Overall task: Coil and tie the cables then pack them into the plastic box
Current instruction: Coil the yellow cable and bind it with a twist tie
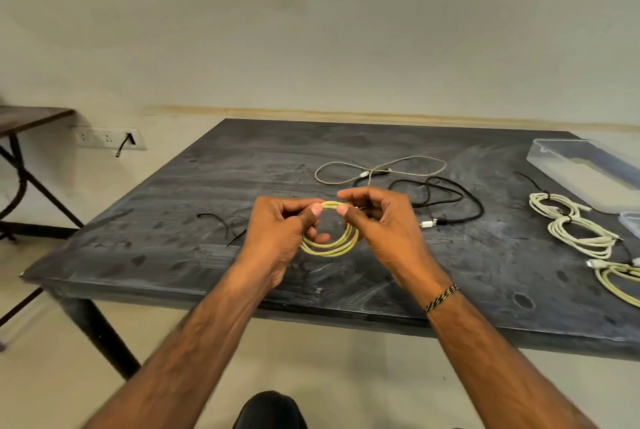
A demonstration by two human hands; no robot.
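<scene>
Yellow cable (pixel 332 248), smooth and round, is hanging as a neat coil between both hands above the scuffed dark table (pixel 173 220); the left hand (pixel 277 238) and right hand (pixel 384 227) are pinching its top arc, thumbs pressing side by side; beyond the fingers loose grey cable (pixel 381 169) and black cable (pixel 450 200) are sprawling; rightward, tied pale coils (pixel 581 234) are lying beside the clear plastic box (pixel 588 169); no lettering is reading clearly.

No readable text, label, brand or number on any surface here.
</scene>
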